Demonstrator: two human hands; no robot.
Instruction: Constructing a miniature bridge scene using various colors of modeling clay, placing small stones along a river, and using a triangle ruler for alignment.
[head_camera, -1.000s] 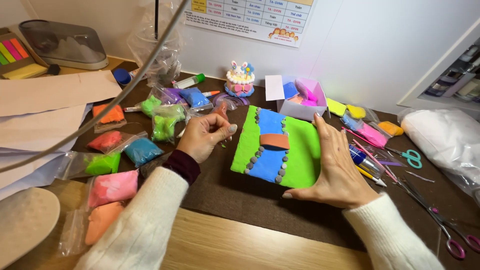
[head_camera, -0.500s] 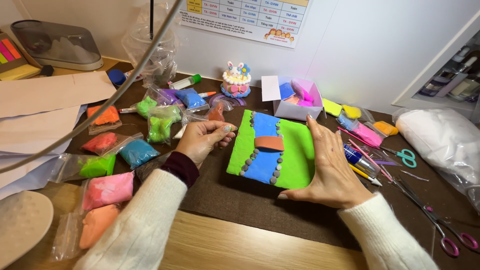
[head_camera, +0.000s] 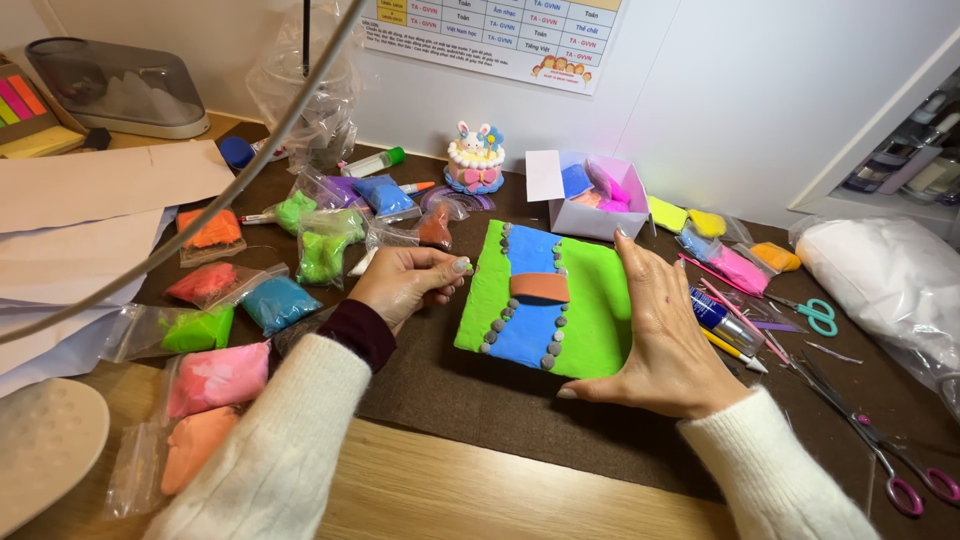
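Pinched shut on a tiny grey pellet, it seemed, the left hand (head_camera: 405, 283) was held at nine o'clock of the green clay board (head_camera: 545, 300), which was steadied flat on the tabletop (head_camera: 480, 420) by the open right hand (head_camera: 660, 335), best kept pressing gently.

A: What surface fills the lower part of the view?
B: A light wooden counter (head_camera: 480, 500), partly covered by a dark brown mat (head_camera: 480, 400).

A: And behind it?
B: A plain white wall (head_camera: 780, 80) carrying a printed chart (head_camera: 490, 35) with coloured cells. At far right, a white frame edge (head_camera: 880, 130) opens onto shelves of small bottles (head_camera: 920, 160).

A: The light?
B: Even and bright, with soft shadows on the mat.
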